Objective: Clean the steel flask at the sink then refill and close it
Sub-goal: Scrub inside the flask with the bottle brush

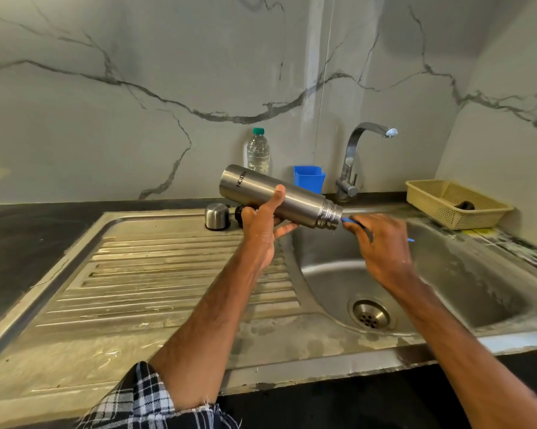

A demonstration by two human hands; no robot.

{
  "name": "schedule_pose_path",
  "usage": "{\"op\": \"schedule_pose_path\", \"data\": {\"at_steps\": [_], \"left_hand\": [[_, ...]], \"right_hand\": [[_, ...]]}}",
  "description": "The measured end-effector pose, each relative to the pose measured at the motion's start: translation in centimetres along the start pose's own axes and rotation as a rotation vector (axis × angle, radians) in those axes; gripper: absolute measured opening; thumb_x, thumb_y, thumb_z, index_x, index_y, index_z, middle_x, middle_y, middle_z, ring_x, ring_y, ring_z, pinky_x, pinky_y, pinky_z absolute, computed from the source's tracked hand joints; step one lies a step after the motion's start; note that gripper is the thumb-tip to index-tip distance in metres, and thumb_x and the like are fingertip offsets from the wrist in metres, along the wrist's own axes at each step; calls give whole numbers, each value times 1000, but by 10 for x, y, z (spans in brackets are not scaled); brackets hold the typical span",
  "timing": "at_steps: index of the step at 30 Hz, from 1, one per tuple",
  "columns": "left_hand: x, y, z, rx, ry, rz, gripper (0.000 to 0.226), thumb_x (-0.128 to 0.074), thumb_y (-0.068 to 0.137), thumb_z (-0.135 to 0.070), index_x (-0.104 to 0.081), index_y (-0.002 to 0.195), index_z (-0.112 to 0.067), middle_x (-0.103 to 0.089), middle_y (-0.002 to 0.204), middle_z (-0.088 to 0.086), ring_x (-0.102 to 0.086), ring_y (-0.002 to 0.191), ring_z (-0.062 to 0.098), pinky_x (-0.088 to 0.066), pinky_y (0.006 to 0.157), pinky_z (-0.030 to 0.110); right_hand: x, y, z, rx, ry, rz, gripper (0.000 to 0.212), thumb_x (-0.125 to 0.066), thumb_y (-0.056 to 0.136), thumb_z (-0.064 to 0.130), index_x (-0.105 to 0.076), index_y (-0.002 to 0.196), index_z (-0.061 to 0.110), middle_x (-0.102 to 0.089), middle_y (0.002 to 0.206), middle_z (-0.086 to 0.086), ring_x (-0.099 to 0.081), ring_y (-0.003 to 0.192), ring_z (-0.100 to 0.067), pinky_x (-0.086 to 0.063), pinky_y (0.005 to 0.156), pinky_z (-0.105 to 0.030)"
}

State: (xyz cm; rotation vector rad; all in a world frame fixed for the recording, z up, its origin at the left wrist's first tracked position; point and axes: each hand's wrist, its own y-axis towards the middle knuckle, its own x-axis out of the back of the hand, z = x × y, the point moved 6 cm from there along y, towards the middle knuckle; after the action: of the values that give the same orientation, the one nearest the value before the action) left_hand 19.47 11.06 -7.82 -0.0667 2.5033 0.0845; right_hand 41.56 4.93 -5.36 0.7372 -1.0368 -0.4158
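From the head camera, the steel flask (276,196) is a brushed-metal cylinder with dark lettering near its base. It is uncapped, its threaded mouth tipped slightly down to the right above the sink (462,274) basin. The left hand (262,224) grips its middle from below, thumb laid up across the body. The right hand (377,239) pinches a blue brush handle (349,219) at the mouth.

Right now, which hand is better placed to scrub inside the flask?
Right. The right hand holds the blue-handled tool, its tip at the open mouth of the flask over the sink. The left hand grips the flask body, steadying it.
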Motion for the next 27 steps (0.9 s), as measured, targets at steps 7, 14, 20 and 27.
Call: {"op": "schedule_pose_path", "data": {"at_steps": [7,14,20,27], "left_hand": [[6,-1,-5,-6,-35,-33,40,-76,89,-20,-51,119,-14,-67,123,17,-69,111,33,-64,73,46],[6,2,-11,-18,-81,-57,49,-78,88,-20,-49,126,-9,-66,125,19,-69,112,34,-64,70,45],[0,-1,-5,6,-71,-14,36,-77,89,-20,-54,116,-13,-68,122,17,-70,109,33,-63,69,43],[-3,-2,-1,28,-65,-6,36,-77,89,-22,-55,117,-12,-69,119,16,-69,111,33,-62,64,39]], "right_hand": [[5,-2,5,-24,-86,-87,18,-61,98,28,-71,98,14,-70,92,-5,-62,89,-26,-19,82,-29],[16,1,-21,-107,-84,-121,25,-56,100,34,-70,105,14,-68,103,-6,-58,101,-26,-25,94,-36],[14,5,-9,-27,-59,-111,23,-57,99,34,-71,103,17,-69,103,-3,-58,101,-23,-23,92,-33],[11,-1,9,5,-67,-198,16,-68,94,28,-73,106,19,-71,107,1,-58,108,-22,-21,93,-31]]}}
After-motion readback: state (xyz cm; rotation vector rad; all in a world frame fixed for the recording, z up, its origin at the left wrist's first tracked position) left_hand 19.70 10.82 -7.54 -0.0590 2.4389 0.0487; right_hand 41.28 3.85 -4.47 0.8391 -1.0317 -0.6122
